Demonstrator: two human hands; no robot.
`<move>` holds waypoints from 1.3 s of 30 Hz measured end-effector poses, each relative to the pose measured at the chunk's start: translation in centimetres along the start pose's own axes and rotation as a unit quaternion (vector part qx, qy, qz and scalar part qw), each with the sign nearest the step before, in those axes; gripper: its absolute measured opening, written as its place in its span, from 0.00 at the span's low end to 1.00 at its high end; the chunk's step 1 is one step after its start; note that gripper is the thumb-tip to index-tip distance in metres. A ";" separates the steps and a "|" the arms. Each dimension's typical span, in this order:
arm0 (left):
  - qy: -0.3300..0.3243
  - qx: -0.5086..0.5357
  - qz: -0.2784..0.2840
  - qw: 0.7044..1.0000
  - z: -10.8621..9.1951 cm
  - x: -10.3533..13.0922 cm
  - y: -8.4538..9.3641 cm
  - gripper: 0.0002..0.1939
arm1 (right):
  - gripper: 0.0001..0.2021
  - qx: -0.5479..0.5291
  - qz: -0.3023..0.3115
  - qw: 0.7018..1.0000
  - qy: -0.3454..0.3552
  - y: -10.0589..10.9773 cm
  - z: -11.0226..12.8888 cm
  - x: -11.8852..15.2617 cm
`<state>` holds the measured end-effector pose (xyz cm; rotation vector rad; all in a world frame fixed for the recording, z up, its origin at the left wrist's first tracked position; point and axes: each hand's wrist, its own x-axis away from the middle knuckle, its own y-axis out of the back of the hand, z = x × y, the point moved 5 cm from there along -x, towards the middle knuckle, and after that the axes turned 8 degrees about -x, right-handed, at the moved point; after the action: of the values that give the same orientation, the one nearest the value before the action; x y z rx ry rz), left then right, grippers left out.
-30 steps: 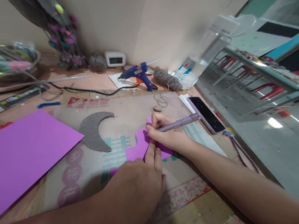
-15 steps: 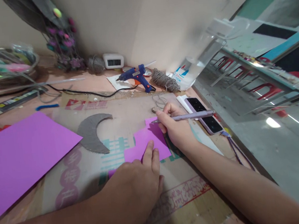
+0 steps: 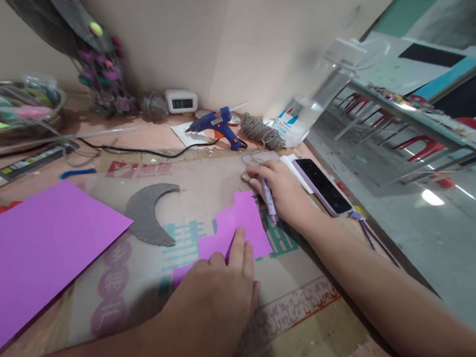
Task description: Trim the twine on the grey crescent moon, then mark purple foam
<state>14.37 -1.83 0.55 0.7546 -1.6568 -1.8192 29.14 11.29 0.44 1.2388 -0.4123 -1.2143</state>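
Observation:
My left hand point(image 3: 218, 291) lies over a step-edged piece of purple paper point(image 3: 241, 217), its index and middle fingers stretched flat on it. Part of the paper is hidden under that hand. At the paper's upper right corner, my right hand point(image 3: 283, 188) has a light purple pen point(image 3: 269, 201) in its curled fingers, the pen slanting down toward me. Its fingertips are close to a small brownish round object point(image 3: 245, 176), whose kind I cannot make out. Left of the cut paper is a grey crescent shape point(image 3: 147, 214). A larger purple sheet point(image 3: 48, 250) lies at the far left.
A blue glue gun point(image 3: 220, 125) with a black cord rests at the back beside a grey yarn bundle point(image 3: 261, 131). A phone point(image 3: 324, 186) lies near the table's right edge. A white digital clock point(image 3: 182, 101) and a filled basket point(image 3: 55, 114) stand along the wall.
My right hand has moved up slightly and turned the pen from pointing left across the paper to slanting toward me. Its tip has left the paper. My left hand stays put.

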 end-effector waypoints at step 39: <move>0.009 -0.013 0.000 1.000 -0.5 0.2 0.0 0.28 | 0.08 -0.097 0.205 0.972 0.066 -0.4 8.0 2.4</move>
<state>14.60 -2.27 0.47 0.7586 -1.6170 -1.8257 23.39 5.39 2.07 0.9980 -0.4168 -0.7931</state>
